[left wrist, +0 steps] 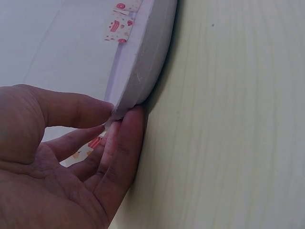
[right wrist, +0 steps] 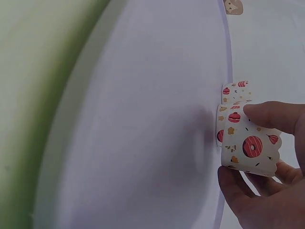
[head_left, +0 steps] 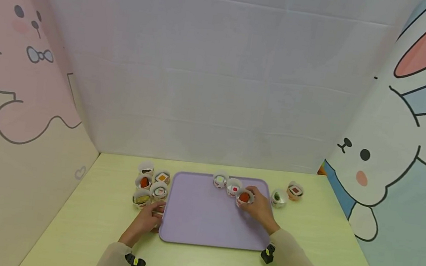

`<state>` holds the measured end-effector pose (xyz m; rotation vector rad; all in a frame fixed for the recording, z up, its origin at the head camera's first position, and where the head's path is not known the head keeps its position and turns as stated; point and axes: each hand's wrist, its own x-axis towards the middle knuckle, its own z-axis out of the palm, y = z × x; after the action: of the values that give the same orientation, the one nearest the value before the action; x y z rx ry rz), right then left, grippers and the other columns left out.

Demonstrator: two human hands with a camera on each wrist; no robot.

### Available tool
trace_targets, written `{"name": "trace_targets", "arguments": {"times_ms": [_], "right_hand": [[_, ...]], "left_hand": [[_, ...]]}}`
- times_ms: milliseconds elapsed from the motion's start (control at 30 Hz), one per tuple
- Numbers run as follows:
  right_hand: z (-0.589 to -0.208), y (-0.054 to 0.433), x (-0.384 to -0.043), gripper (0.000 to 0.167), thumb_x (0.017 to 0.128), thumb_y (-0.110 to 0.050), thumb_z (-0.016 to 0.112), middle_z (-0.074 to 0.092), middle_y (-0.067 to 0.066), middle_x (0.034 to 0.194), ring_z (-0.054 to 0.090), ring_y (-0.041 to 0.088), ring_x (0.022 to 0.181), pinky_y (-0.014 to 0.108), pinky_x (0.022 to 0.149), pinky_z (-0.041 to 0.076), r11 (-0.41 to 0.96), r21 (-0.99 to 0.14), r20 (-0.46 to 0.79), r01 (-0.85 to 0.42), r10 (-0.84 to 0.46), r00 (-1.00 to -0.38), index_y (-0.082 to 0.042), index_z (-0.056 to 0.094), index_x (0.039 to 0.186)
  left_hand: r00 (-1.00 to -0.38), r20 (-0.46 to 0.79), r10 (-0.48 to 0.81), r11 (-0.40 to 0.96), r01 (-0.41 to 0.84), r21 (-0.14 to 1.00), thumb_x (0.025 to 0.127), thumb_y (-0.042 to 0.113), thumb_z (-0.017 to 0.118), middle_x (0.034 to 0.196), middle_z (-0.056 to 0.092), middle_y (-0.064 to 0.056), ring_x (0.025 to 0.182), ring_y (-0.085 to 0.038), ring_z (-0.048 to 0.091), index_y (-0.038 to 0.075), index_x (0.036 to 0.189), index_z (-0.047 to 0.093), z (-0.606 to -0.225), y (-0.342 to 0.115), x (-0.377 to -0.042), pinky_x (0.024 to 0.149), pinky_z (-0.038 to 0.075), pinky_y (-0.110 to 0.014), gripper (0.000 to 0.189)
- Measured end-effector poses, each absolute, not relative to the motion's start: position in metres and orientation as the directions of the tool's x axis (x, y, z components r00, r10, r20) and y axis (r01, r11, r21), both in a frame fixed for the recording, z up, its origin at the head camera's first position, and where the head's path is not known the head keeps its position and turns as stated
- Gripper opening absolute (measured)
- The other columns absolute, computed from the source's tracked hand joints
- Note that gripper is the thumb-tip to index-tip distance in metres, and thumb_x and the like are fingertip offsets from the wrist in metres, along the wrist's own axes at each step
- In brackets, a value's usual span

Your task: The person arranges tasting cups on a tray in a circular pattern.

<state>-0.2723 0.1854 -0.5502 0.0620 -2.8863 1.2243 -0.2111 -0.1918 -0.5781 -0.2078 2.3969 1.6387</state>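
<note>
1. Cup (right wrist: 250, 143) with a red-orange piece inside is at the far right part of the purple tray (head_left: 205, 222), upright; whether its base touches the tray I cannot tell.
2. Right hand (head_left: 259, 209) grips that cup, thumb on the wall and fingers curled around the opposite side.
3. Beside it, 2 more cups stand on the tray, making a slanting row of 3: a middle cup (head_left: 233, 188) with a red square, and a far cup (head_left: 220, 180) with a pale green piece.
4. Left hand (head_left: 146, 217) pinches the tray's left edge between thumb and fingers, apparently steadying it.
5. Right of the tray, 2 cups sit on the table (head_left: 328, 242): a green-filled cup (head_left: 279, 198) and a red-square cup (head_left: 295, 191).
6. Left of the tray, 5 cups (head_left: 158, 191) show, bunched together.
7. Step in hand seems to be placing or lifting the gripped cup; 1 moment cannot settle which. If placing, the next move calls for a level base and a gentle release, without nudging the neighbour.
</note>
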Motion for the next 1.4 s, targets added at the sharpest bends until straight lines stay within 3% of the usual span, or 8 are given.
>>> {"name": "trace_targets", "arguments": {"times_ms": [200,833,1400], "right_hand": [[-0.553,0.184,-0.273,0.060,0.076,-0.011,0.079,0.062,0.018,0.130,0.059,0.034,0.116,0.050,0.097,0.048,0.678,-0.735,-0.023,-0.015,-0.046,-0.999,-0.007,0.053,0.131],[-0.558,0.185,-0.277,0.068,0.073,-0.007,0.079,0.060,0.019,0.132,0.058,0.035,0.117,0.050,0.097,0.048,0.678,-0.735,-0.038,-0.017,-0.067,-0.997,-0.007,0.050,0.135],[-0.535,0.185,-0.276,0.076,0.078,-0.009,0.080,0.050,0.026,0.141,0.050,0.045,0.127,0.055,0.104,0.044,0.644,-0.753,0.054,-0.136,-0.145,-0.988,-0.001,0.041,0.143]], "left_hand": [[-0.963,-0.269,0.012,0.361,-0.247,0.899,0.082,-0.010,0.057,0.122,0.058,-0.018,0.097,-0.024,0.061,0.002,0.139,0.051,-0.580,-0.191,-0.210,0.059,0.057,-0.037,0.058],[-0.967,-0.253,0.009,0.358,-0.233,0.904,0.081,-0.010,0.057,0.121,0.058,-0.018,0.095,-0.023,0.059,0.002,0.138,0.051,-0.579,-0.191,-0.209,0.057,0.056,-0.035,0.059],[-0.969,-0.248,0.012,0.361,-0.227,0.905,0.079,-0.010,0.056,0.120,0.058,-0.018,0.095,-0.023,0.059,0.002,0.138,0.052,-0.580,-0.192,-0.210,0.057,0.056,-0.035,0.060]]}}
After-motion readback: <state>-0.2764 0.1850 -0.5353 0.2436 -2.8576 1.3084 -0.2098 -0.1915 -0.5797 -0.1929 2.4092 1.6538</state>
